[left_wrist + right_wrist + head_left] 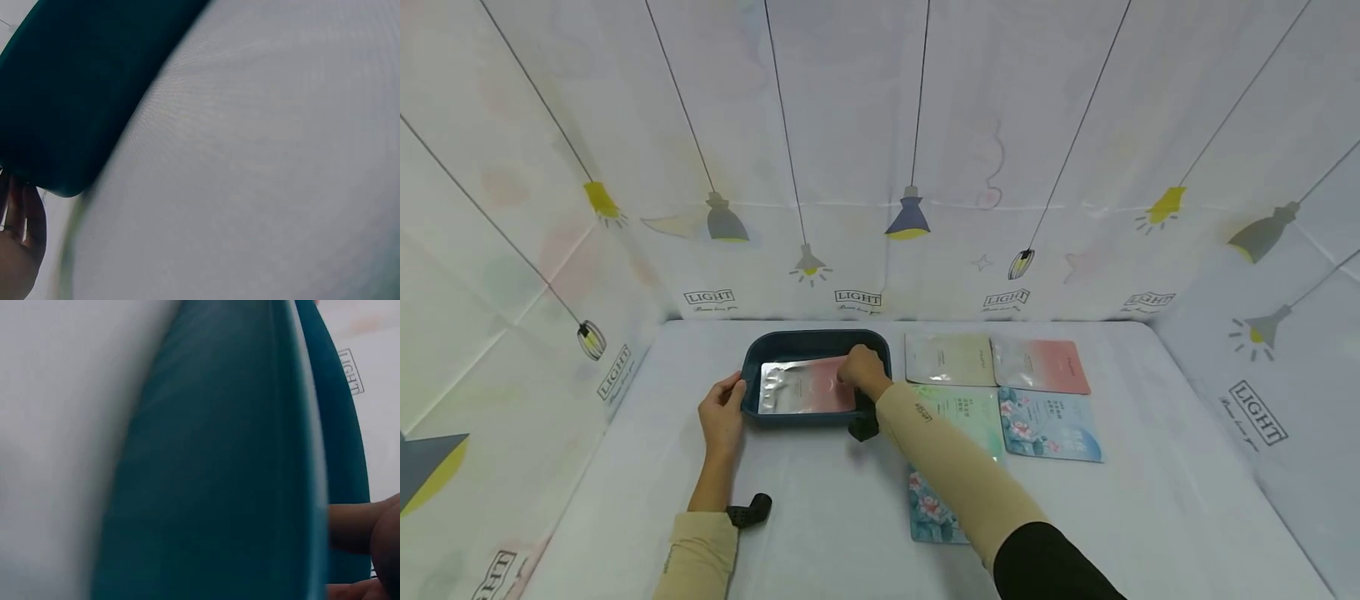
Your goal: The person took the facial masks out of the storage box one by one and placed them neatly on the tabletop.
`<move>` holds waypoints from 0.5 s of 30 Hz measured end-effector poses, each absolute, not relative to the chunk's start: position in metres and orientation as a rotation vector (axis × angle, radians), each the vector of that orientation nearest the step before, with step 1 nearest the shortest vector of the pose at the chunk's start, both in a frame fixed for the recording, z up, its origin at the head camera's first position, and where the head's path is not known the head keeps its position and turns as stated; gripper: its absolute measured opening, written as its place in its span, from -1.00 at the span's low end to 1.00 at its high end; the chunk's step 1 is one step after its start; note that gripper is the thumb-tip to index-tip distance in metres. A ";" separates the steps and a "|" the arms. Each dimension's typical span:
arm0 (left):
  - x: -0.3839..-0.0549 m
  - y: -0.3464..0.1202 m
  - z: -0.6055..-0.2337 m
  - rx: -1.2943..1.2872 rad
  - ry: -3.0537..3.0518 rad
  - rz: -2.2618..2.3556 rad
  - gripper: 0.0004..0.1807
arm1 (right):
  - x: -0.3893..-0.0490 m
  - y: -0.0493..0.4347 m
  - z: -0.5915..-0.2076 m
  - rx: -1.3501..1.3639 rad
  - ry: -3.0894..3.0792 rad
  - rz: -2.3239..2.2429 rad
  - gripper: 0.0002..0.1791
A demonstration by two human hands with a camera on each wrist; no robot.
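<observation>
A dark teal tray [820, 421] stands near the back of the white table, with a silver-and-pink foil sachet [801, 387] lying in it. Straight fingers of my left hand [724, 412] touch the tray's left end from outside; in the left wrist view the fingers [34, 215] come up against its wall. My right hand [867, 371] reaches over the right rim and pinches the sachet's pink end, its fingertips partly hidden. In the right wrist view the tray wall [212, 462] covers the sachet, and a finger [353, 525] shows behind the rim.
Right of the tray lie a beige sachet [951, 360], another silver-and-pink sachet [1045, 365], a green one [962, 417] and a blue floral one [1048, 425]. Another floral sachet [931, 512] lies partly under my right forearm. Lamp-printed cloth [850, 125] walls the table's back and sides.
</observation>
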State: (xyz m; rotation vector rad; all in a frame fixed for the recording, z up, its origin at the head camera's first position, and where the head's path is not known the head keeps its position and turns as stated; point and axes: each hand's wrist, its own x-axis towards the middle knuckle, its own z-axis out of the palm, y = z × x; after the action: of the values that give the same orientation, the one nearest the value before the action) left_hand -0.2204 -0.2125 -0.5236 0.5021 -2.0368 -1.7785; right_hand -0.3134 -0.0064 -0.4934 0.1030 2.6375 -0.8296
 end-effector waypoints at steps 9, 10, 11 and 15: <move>-0.220 -0.213 -0.525 0.491 -2.037 -1.769 -0.68 | -0.315 -0.009 -0.499 0.263 2.576 -1.058 -0.87; -0.220 -0.213 -0.524 0.495 -2.036 -1.767 -0.68 | -0.314 -0.009 -0.499 0.275 2.570 -1.083 -0.84; -0.220 -0.214 -0.524 0.497 -2.034 -1.767 -0.68 | -0.314 -0.009 -0.498 0.281 2.567 -1.105 -0.80; -0.220 -0.214 -0.522 0.489 -2.034 -1.760 -0.69 | -0.310 -0.009 -0.495 0.254 2.576 -1.142 -0.67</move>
State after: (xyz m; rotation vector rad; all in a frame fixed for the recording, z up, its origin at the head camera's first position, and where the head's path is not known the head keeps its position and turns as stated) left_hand -0.2197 -0.2139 -0.5218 0.4893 -2.0344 -1.7604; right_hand -0.3105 -0.0090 -0.4945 0.2538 2.5760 -1.1422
